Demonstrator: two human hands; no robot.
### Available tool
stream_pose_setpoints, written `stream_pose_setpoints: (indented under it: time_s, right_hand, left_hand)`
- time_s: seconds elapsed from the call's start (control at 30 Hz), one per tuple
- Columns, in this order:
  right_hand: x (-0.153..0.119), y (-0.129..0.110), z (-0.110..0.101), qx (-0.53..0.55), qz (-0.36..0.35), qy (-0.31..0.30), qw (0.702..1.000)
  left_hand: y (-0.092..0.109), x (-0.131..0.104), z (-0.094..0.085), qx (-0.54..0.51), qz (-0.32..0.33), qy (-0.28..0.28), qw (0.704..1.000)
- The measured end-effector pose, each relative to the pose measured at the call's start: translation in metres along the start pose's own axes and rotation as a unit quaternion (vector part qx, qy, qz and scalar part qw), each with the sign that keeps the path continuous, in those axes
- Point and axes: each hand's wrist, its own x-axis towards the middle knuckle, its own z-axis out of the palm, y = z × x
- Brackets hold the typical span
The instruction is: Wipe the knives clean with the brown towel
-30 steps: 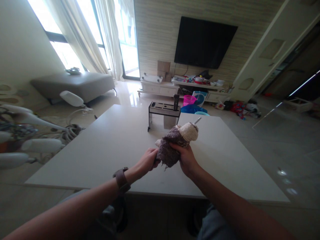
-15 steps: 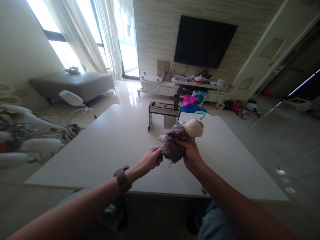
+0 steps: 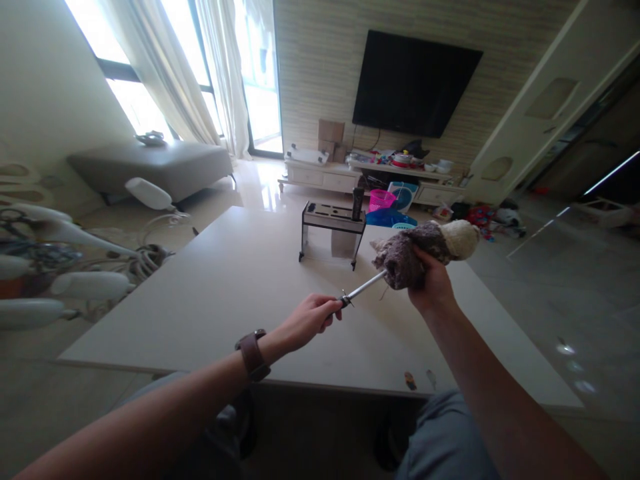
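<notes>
My left hand (image 3: 316, 317) is closed on the dark handle of a metal rod (image 3: 367, 285), probably a sharpening steel, with a small guard. The rod's far end is hidden inside a bunched brown and cream cloth (image 3: 405, 263). My right hand (image 3: 434, 283) grips this cloth from below, over the right part of the white table (image 3: 225, 293). Behind the cloth, to the left, a knife block (image 3: 330, 217) with clear sides stands on the table. One dark-handled knife (image 3: 357, 202) is upright in its right end.
Two small stickers or scraps, one of them colourful (image 3: 410, 381), lie at the table's near edge. White lamp shades (image 3: 90, 285) and cables are at the left. Beyond the table are a pink basket (image 3: 381, 199), a low cabinet and a grey bench (image 3: 155, 170).
The cloth and my right hand have moved right and slightly up. My left hand is farther from the cloth, and a length of the rod now shows between them.
</notes>
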Motion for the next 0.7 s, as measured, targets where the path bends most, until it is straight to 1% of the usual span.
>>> stream_pose_setpoints:
  time_s: [0.1, 0.2, 0.33, 0.43, 0.57, 0.7]
  right_hand:
    - [0.001, -0.004, -0.002, 0.005, -0.001, -0.005, 1.0]
    - [-0.001, -0.003, 0.001, 0.01, 0.001, 0.017, 1.0]
    - [-0.012, 0.006, 0.011, 0.014, 0.034, 0.045, 0.998]
    - [-0.027, 0.018, 0.024, 0.014, 0.069, 0.045, 0.997]
    - [-0.055, 0.04, 0.041, 0.006, 0.102, 0.022, 0.995]
    - [-0.078, 0.057, 0.051, -0.014, 0.123, -0.002, 0.992]
  left_hand:
    - [-0.002, 0.0, 0.0, 0.014, -0.005, 0.004, 1.0]
    - [-0.006, 0.0, -0.003, 0.034, -0.004, 0.011, 0.999]
    - [-0.008, -0.001, -0.01, 0.063, 0.02, 0.028, 0.997]
    - [-0.006, -0.002, -0.012, 0.088, 0.031, 0.038, 0.995]
    - [-0.003, -0.002, -0.01, 0.109, 0.044, 0.047, 0.992]
    - [-0.006, 0.001, -0.009, 0.096, 0.073, 0.038, 0.992]
